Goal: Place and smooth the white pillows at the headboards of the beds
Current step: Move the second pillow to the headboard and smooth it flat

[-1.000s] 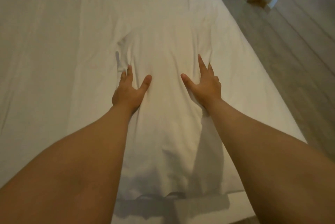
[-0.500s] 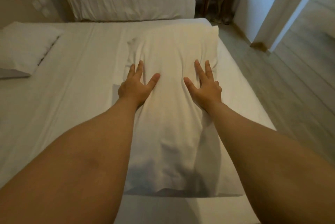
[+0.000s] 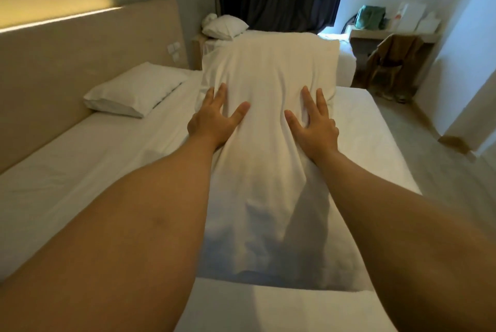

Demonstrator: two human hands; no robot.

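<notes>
Raised since half a second ago: white pillow, far end now lifted off the near bed, hiding part of the far bed. Left hand and right hand: each grip spread wide, fingers flat against the pillow's sides, pinching it between them; far-side fingertips hidden in folds. Second pillow: lies at the headboard. Third pillow: on far bed. Worktop: items indistinct.
</notes>
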